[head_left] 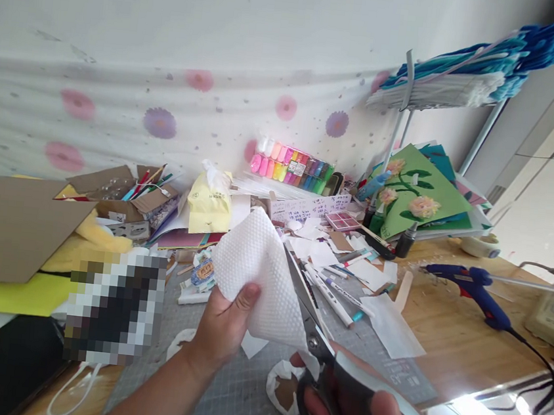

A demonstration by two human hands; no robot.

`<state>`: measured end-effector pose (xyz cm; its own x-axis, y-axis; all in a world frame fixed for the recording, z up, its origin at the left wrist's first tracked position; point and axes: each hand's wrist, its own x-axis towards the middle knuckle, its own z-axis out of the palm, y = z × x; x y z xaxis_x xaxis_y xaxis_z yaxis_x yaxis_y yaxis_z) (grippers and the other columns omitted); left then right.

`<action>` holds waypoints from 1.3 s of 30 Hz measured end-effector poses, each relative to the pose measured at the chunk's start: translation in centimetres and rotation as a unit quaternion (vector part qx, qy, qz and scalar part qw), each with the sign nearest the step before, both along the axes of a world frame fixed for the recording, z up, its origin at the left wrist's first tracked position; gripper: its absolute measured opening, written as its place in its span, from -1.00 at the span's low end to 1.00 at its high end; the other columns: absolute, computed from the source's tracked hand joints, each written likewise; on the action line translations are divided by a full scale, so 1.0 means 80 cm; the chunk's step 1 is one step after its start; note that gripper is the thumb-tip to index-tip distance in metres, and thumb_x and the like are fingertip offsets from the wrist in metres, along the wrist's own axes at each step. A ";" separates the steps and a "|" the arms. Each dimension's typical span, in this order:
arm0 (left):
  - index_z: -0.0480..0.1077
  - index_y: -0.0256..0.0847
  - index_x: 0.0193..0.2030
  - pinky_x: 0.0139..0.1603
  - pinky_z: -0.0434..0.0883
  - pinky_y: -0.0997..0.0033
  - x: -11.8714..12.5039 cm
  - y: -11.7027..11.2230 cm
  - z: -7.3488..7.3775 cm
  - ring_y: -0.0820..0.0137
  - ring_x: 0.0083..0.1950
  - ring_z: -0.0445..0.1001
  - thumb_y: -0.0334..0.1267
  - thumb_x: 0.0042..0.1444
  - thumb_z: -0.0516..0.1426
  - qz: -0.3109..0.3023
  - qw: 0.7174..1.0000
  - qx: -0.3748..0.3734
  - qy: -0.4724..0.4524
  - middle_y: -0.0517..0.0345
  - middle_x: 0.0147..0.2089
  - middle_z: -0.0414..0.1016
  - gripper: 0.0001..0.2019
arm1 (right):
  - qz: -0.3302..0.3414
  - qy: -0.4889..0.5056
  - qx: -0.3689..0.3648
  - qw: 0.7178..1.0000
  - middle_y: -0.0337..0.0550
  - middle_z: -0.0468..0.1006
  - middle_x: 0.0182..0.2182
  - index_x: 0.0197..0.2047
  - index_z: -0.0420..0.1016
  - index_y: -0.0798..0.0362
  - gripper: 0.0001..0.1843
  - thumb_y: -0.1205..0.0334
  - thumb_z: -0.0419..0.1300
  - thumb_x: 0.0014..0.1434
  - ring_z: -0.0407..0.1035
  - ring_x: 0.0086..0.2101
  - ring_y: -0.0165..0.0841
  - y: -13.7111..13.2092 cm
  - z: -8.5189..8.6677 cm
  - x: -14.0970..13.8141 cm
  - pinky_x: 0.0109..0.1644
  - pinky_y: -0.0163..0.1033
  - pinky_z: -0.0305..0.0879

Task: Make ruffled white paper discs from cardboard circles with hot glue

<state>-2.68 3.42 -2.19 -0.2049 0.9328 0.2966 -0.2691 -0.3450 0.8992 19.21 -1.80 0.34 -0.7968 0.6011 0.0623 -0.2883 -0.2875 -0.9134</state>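
My left hand (228, 318) pinches a sheet of white dimpled paper towel (256, 265) between thumb and fingers, holding it up over the mat. My right hand (350, 400) is wrapped round the handles of a pair of scissors (313, 341), whose blades point up and away along the towel's right edge. The towel's lower corner lies at the scissors' pivot; whether the blades are cutting into it I cannot tell. Below, a white-wrapped ring (282, 388) with brown cardboard showing in its middle lies on the grey cutting mat (149, 385). Another white piece (181, 343) is partly hidden behind my left wrist.
A blue glue gun (471, 284) lies at right, its cord running down. Markers (330, 295) and paper scraps litter the middle. Cardboard (17, 226) and a box of pencils (143, 190) stand left. Behind are a yellow tissue pack (209, 207), coloured clay (291, 168) and green flower card (422, 193).
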 end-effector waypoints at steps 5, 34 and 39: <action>0.30 -0.03 0.21 0.15 0.35 0.21 0.002 -0.007 -0.002 0.19 0.08 0.46 -0.16 0.06 0.22 -0.020 0.999 -0.007 -0.028 0.11 0.05 0.54 -0.47 | -0.034 0.022 -0.024 0.999 -0.22 0.25 -0.42 0.13 0.32 -0.03 -0.11 -0.47 0.08 -0.10 0.15 -0.51 -0.43 0.001 -0.014 -0.009 -0.23 -0.13 0.30; 0.42 -0.23 0.09 0.21 0.26 0.13 0.013 -0.008 0.006 0.11 0.12 0.42 -0.06 0.04 0.21 0.038 0.998 -0.022 0.041 -0.02 0.00 0.56 -0.52 | -0.051 -0.104 0.062 0.991 -0.16 0.40 -0.35 0.15 0.30 0.02 -0.22 -0.37 0.07 0.04 0.32 -0.40 -0.35 -0.001 0.058 0.010 -0.02 -0.06 0.29; 0.39 -0.24 0.11 0.20 0.27 0.15 0.014 -0.010 -0.003 0.13 0.13 0.42 -0.10 0.10 0.17 0.003 0.999 -0.034 0.028 -0.03 0.03 0.54 -0.55 | -0.067 -0.088 0.054 0.992 -0.15 0.41 -0.35 0.16 0.28 0.01 -0.20 -0.38 0.06 0.02 0.33 -0.41 -0.36 -0.003 0.050 0.005 -0.02 -0.05 0.28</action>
